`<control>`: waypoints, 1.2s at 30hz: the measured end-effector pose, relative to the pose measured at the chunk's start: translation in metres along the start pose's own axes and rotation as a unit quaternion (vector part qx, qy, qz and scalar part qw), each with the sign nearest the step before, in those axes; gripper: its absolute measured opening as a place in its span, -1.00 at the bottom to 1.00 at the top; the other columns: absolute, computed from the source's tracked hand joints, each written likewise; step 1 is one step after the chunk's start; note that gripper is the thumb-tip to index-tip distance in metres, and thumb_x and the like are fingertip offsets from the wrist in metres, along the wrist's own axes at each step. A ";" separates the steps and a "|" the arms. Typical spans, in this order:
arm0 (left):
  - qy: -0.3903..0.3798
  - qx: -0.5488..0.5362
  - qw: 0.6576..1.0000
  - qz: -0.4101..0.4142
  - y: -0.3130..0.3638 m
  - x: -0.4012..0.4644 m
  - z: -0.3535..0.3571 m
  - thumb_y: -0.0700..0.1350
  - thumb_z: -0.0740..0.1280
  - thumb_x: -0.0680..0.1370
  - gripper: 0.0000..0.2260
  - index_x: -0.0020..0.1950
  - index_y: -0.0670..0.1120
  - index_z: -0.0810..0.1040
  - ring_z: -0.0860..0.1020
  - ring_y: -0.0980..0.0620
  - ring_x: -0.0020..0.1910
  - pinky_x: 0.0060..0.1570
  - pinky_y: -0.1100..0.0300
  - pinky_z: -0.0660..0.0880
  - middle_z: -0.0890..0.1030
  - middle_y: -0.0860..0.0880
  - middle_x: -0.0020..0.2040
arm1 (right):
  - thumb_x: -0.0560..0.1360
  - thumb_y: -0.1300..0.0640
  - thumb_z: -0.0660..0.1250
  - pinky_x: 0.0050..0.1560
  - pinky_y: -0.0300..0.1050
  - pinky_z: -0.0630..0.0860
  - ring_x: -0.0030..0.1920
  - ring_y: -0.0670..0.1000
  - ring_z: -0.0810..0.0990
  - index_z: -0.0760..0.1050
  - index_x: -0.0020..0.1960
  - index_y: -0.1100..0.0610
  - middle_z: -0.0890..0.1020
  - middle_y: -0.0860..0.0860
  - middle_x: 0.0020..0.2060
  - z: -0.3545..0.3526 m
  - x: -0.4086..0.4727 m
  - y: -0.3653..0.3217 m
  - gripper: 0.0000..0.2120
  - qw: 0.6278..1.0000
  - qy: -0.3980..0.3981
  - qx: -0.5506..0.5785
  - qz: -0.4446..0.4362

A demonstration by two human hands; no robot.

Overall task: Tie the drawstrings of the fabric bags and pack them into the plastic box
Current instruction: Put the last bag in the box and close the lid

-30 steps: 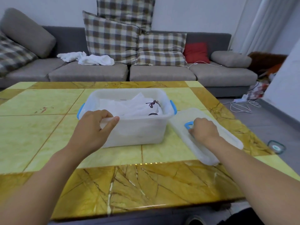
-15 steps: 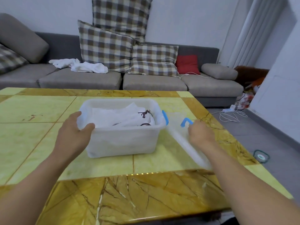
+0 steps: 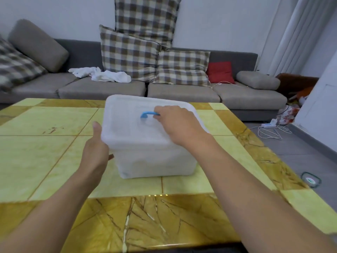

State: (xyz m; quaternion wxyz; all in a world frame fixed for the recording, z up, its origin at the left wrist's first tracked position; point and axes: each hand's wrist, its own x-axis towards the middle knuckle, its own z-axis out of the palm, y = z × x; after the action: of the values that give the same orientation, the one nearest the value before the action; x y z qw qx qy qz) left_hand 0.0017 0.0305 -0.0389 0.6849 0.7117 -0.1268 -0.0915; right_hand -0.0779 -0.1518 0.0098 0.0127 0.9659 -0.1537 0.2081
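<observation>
With your right hand [image 3: 179,126] gripping the blue handle [image 3: 148,114], lower the translucent lid [image 3: 138,130] squarely onto the frosted plastic box [image 3: 155,161] mid-desk [image 3: 45,143] (bags hidden inside), left hand [image 3: 96,148], fingers out of sight, bracing its side.

Location: domestic living room. Indicators: grey sofa [image 3: 127,90] with plaid cushions [image 3: 129,52] and a red cushion [image 3: 219,72], curtains [image 3: 291,33], marble-patterned desk [image 3: 54,143], power strip [image 3: 269,126] on tiled floor.
</observation>
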 end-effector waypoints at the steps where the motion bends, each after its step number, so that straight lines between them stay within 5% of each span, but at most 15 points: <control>1: 0.018 -0.044 0.999 -0.026 0.003 0.003 -0.002 0.34 -0.10 0.64 -0.44 -0.06 0.11 0.62 0.61 -0.02 0.04 0.17 -0.10 0.54 0.67 0.03 -0.07 | 0.70 -0.01 0.09 -0.24 0.00 0.29 -0.17 0.13 0.46 0.41 -0.01 -0.02 0.46 -0.01 -0.19 0.004 0.003 0.001 -0.82 1.000 -0.001 -0.015 0.015; 3: 0.017 -0.085 0.994 -0.067 0.007 0.007 -0.007 0.38 0.01 0.60 -0.42 0.02 -0.01 0.63 0.63 0.01 0.01 0.06 -0.06 0.57 0.68 -0.02 -0.05 | 0.70 0.00 0.09 -0.23 -0.02 0.26 -0.18 0.12 0.42 0.38 -0.02 -0.02 0.44 0.00 -0.17 0.013 0.008 0.006 -0.83 0.998 -0.024 -0.040 0.036; 5: -0.011 0.006 0.999 -0.030 0.002 0.010 -0.010 0.31 0.22 0.57 -0.55 0.15 -0.02 0.61 0.62 0.06 0.00 0.00 -0.01 0.58 0.66 0.01 0.03 | 0.68 -0.04 0.11 -0.21 -0.02 0.30 -0.13 0.13 0.47 0.39 -0.03 0.00 0.51 0.01 -0.12 0.024 0.009 0.005 -0.82 0.998 -0.045 -0.013 0.047; 8: 0.005 0.173 0.984 0.047 -0.012 0.013 -0.012 0.20 0.31 0.52 -0.58 0.30 0.03 0.52 0.62 0.00 0.05 0.12 -0.11 0.58 0.63 0.06 0.06 | 0.59 -0.12 0.24 0.01 0.01 0.48 0.07 0.07 0.54 0.51 0.08 -0.03 0.59 -0.05 0.08 0.027 0.009 0.007 -0.80 0.974 -0.113 0.180 0.076; 11: 0.041 0.161 0.985 0.042 -0.015 0.021 -0.013 0.02 0.24 0.55 -0.76 0.18 0.00 0.53 0.62 -0.05 0.00 0.12 -0.15 0.57 0.63 0.11 -0.06 | 0.56 0.02 0.33 0.26 -0.02 0.51 0.19 -0.06 0.57 0.59 0.16 -0.05 0.60 -0.14 0.22 0.017 0.002 0.020 -0.80 0.918 -0.094 0.379 0.064; 13: 0.049 0.168 0.983 0.051 -0.015 0.023 -0.013 -0.04 0.21 0.56 -0.74 0.19 -0.06 0.56 0.62 -0.05 -0.04 0.06 -0.11 0.58 0.64 0.08 -0.11 | 0.55 0.06 0.32 0.19 0.01 0.55 0.11 -0.06 0.62 0.62 0.13 -0.02 0.65 -0.14 0.13 0.019 -0.006 0.032 -0.81 0.941 0.026 0.324 0.092; 15: 0.054 0.200 0.975 0.081 -0.017 0.022 -0.010 -0.08 0.19 0.59 -0.78 0.13 -0.08 0.57 0.58 -0.05 -0.13 -0.15 0.03 0.52 0.62 0.02 -0.14 | 0.58 -0.03 0.27 0.18 0.02 0.52 0.17 0.02 0.59 0.58 0.23 -0.01 0.65 -0.09 0.17 0.025 -0.015 0.046 -0.73 0.976 0.089 0.128 0.155; 18: 0.060 0.231 0.967 0.095 -0.017 0.022 -0.006 -0.12 0.15 0.58 -0.80 -0.18 -0.15 0.46 0.41 -0.10 -0.30 -0.35 0.08 0.28 0.49 -0.07 -0.30 | 0.62 -0.09 0.17 0.30 0.01 0.41 0.38 0.12 0.46 0.41 0.47 0.00 0.50 -0.01 0.41 0.029 -0.020 0.070 -0.55 0.945 -0.034 0.163 0.281; 20: 0.064 0.226 0.968 0.085 -0.015 0.026 -0.007 -0.09 0.16 0.56 -0.75 -0.22 -0.22 0.44 0.43 -0.15 -0.31 -0.32 -0.05 0.38 0.45 -0.12 -0.29 | 0.61 -0.01 0.18 0.34 -0.02 0.39 0.43 0.09 0.41 0.35 0.52 -0.02 0.42 -0.06 0.48 0.028 -0.023 0.082 -0.52 0.919 -0.081 0.260 0.284; 23: 0.082 0.184 0.979 0.037 -0.013 0.036 -0.011 -0.04 0.30 0.52 -0.80 -0.20 -0.14 0.55 0.48 -0.17 -0.25 -0.23 -0.07 0.44 0.51 -0.11 -0.23 | 0.61 -0.04 0.24 0.12 0.03 0.55 0.19 0.03 0.52 0.40 0.47 -0.15 0.47 -0.18 0.32 0.023 -0.031 0.086 -0.58 0.865 -0.080 0.386 0.310; 25: 0.114 0.118 0.986 -0.022 -0.011 0.041 -0.014 0.02 0.40 0.44 -0.85 -0.19 -0.06 0.61 0.55 -0.14 -0.03 -0.01 0.00 0.51 0.62 -0.05 -0.01 | 0.61 -0.13 0.24 0.08 0.04 0.60 0.11 -0.02 0.54 0.47 0.38 -0.20 0.52 -0.18 0.24 0.026 -0.033 0.084 -0.65 0.825 -0.063 0.451 0.335; 27: 0.097 0.035 0.990 -0.096 -0.010 0.043 -0.016 0.01 0.45 0.46 -0.77 0.07 -0.03 0.65 0.53 -0.13 0.14 0.20 -0.06 0.50 0.59 -0.04 0.18 | 0.62 -0.12 0.25 0.02 0.01 0.62 0.11 0.00 0.57 0.53 0.34 -0.13 0.57 -0.13 0.23 0.033 -0.031 0.081 -0.68 0.794 -0.018 0.488 0.363; 32: 0.060 -0.107 0.981 -0.153 -0.016 0.036 -0.003 -0.06 0.36 0.56 -0.59 0.36 -0.18 0.44 0.63 -0.06 -0.02 -0.20 0.11 0.58 0.60 -0.10 0.18 | 0.53 0.15 0.40 -0.11 -0.01 0.63 -0.06 0.12 0.67 0.52 0.18 0.23 0.66 0.11 0.03 0.043 -0.027 0.077 -0.73 0.645 0.028 0.620 0.447; 33: 0.078 -0.105 0.981 -0.141 -0.018 0.036 -0.002 -0.06 0.38 0.54 -0.59 0.33 -0.20 0.45 0.63 -0.05 -0.05 -0.23 0.12 0.58 0.60 -0.10 0.15 | 0.50 0.17 0.43 -0.14 -0.03 0.62 -0.13 0.12 0.65 0.52 0.08 0.24 0.66 0.10 -0.05 0.045 -0.027 0.078 -0.78 0.647 0.039 0.616 0.448; 36: 0.119 -0.079 0.985 -0.093 -0.016 0.037 -0.001 -0.15 0.40 0.52 -0.92 -0.11 -0.15 0.57 0.56 -0.06 -0.17 -0.15 0.11 0.52 0.58 -0.07 -0.11 | 0.36 0.19 0.42 -0.30 -0.08 0.35 -0.35 0.08 0.36 0.45 -0.24 0.15 0.45 0.05 -0.32 0.047 -0.025 0.075 -0.86 0.753 0.117 0.473 0.443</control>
State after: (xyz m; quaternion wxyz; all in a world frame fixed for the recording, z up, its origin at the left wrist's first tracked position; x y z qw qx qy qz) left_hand 0.0381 0.0202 -0.0536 0.7374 0.6701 0.0302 -0.0789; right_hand -0.1035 -0.2197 -0.0460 -0.5214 0.6404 -0.4441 0.3477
